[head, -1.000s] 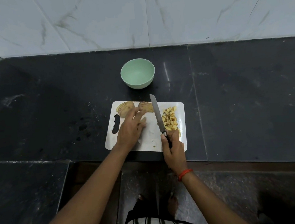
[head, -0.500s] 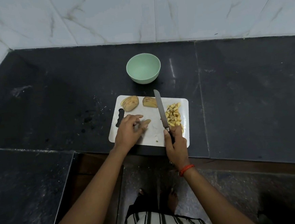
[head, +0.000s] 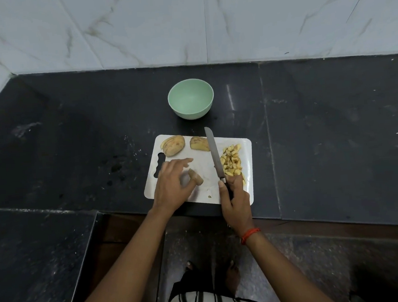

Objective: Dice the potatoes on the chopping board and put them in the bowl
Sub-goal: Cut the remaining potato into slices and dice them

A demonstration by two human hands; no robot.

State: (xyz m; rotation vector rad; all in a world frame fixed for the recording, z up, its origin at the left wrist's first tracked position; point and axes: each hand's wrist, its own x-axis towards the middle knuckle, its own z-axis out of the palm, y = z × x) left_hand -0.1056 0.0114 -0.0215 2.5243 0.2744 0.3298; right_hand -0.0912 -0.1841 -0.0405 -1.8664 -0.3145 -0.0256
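A white chopping board (head: 207, 188) lies on the black counter. Two sliced potato halves sit at its far edge: one on the left (head: 173, 145), one further right (head: 199, 143). A heap of diced potato (head: 232, 161) lies along the board's right side. My left hand (head: 173, 185) holds a small potato piece (head: 195, 177) near the middle of the board. My right hand (head: 235, 195) grips the handle of a knife (head: 213, 153), whose blade points away from me beside the dice. An empty green bowl (head: 190, 98) stands beyond the board.
The black stone counter (head: 334, 128) runs to a white marble wall (head: 183, 21) behind. A lower black ledge (head: 35, 259) lies at the front left. My feet and striped clothing show below the counter edge.
My left hand drew back from the potato halves at the far edge toward me, bringing a small potato piece to the middle of the board. The knife hand stayed in place.
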